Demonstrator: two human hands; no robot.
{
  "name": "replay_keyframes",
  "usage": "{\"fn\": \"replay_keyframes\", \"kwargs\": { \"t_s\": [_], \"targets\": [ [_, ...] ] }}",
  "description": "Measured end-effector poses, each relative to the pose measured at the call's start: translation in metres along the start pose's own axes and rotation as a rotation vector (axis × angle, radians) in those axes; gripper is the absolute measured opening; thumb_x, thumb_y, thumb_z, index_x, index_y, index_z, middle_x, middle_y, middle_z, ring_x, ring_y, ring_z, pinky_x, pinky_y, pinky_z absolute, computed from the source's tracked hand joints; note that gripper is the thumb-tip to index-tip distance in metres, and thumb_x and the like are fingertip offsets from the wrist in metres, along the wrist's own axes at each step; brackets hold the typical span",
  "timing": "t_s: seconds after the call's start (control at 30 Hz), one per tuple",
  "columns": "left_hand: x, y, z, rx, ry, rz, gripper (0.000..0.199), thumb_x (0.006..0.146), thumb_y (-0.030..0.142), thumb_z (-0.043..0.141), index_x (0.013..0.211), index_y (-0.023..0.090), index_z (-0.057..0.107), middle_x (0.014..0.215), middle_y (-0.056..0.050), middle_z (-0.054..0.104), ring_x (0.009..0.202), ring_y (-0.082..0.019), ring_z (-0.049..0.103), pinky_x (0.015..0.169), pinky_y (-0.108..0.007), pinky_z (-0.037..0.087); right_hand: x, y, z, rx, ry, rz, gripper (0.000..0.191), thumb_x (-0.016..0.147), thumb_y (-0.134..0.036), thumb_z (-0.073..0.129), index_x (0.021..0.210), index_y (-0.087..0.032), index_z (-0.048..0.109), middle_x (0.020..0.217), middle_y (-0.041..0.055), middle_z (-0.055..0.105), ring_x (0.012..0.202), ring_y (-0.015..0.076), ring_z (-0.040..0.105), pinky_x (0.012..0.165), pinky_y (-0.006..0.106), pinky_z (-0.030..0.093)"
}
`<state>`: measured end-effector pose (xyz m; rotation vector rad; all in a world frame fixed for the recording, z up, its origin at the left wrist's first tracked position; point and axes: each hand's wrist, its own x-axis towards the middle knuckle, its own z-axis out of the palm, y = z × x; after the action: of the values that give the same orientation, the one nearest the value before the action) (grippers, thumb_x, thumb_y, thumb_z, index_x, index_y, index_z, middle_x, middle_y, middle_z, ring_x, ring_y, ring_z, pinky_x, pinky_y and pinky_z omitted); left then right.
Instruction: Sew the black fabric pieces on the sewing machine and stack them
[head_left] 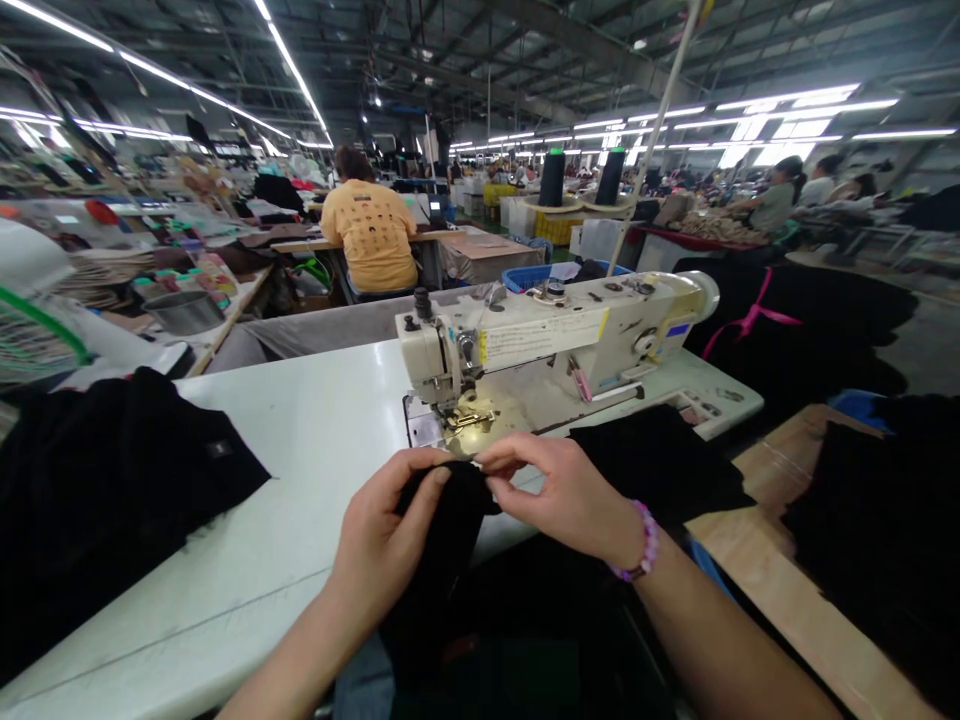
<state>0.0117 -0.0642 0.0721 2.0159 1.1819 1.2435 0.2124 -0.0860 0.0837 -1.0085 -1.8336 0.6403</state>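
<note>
A piece of black fabric [450, 530] hangs between my two hands, just in front of a white sewing machine [540, 335]. My left hand [394, 520] pinches its upper left edge between thumb and fingers. At the upper right edge, the thumb and fingers of my right hand [551, 490] are closed on the same fabric. Both hands are close together, below the lit needle area [469, 420]. The lower part of the fabric blends into dark material over the lap.
Black cloth [112, 480] is heaped on the left of the white table [300, 400]. More black fabric [664, 460] lies right of the machine. A dark pile with a pink tie [754, 318] stands behind right. A person in yellow [369, 235] sits ahead.
</note>
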Motion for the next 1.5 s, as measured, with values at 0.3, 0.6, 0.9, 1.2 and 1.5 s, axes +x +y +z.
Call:
{"fn": "replay_keyframes", "kwargs": {
  "t_s": [0.3, 0.6, 0.9, 1.2, 1.5],
  "targets": [
    [-0.004, -0.003, 0.002, -0.04, -0.018, 0.098, 0.009, 0.091, 0.022, 0.059, 0.093, 0.024, 0.068, 0.082, 0.003, 0.073, 0.073, -0.011, 0.069, 0.069, -0.017, 0.054, 0.005, -0.001, 0.009, 0.155, 0.168, 0.177, 0.005, 0.078, -0.016, 0.059, 0.077, -0.019, 0.063, 0.074, -0.0015, 0.063, 0.07, 0.0131, 0.059, 0.068, 0.024, 0.048],
    [-0.007, -0.011, 0.001, 0.055, 0.108, 0.174, 0.009, 0.092, 0.018, 0.06, 0.094, 0.023, 0.066, 0.082, 0.004, 0.072, 0.072, -0.01, 0.068, 0.068, -0.016, 0.054, 0.001, 0.016, 0.021, 0.084, 0.375, 0.141, 0.007, 0.081, -0.022, 0.066, 0.077, -0.021, 0.06, 0.076, -0.001, 0.057, 0.072, 0.0145, 0.052, 0.07, 0.028, 0.044],
    [-0.008, -0.013, 0.004, 0.139, -0.036, 0.452, 0.022, 0.095, 0.006, 0.049, 0.107, 0.022, 0.06, 0.094, -0.001, 0.071, 0.084, -0.01, 0.069, 0.078, -0.018, 0.054, 0.001, 0.008, 0.018, 0.458, 0.01, 0.377, 0.031, 0.091, -0.043, 0.062, 0.072, -0.019, 0.061, 0.07, -0.0022, 0.055, 0.069, 0.013, 0.049, 0.067, 0.027, 0.04],
    [-0.009, -0.007, 0.0, 0.264, -0.038, 0.492, 0.019, 0.095, 0.01, 0.053, 0.109, 0.02, 0.06, 0.095, -0.003, 0.07, 0.082, -0.011, 0.069, 0.074, -0.019, 0.055, 0.001, 0.011, 0.016, 0.718, 0.074, 0.513, 0.044, 0.085, -0.057, 0.07, 0.069, -0.017, 0.06, 0.067, -0.0024, 0.054, 0.066, 0.0115, 0.047, 0.067, 0.026, 0.042],
    [-0.01, 0.0, 0.001, 0.232, 0.025, 0.27, 0.013, 0.095, 0.017, 0.053, 0.1, 0.022, 0.064, 0.087, -0.002, 0.071, 0.077, -0.015, 0.069, 0.071, -0.024, 0.055, -0.006, -0.009, 0.003, 0.432, 0.05, 0.383, 0.021, 0.078, -0.036, 0.076, 0.086, -0.019, 0.069, 0.081, -0.001, 0.066, 0.079, 0.0151, 0.058, 0.077, 0.028, 0.047]
  ]
}}
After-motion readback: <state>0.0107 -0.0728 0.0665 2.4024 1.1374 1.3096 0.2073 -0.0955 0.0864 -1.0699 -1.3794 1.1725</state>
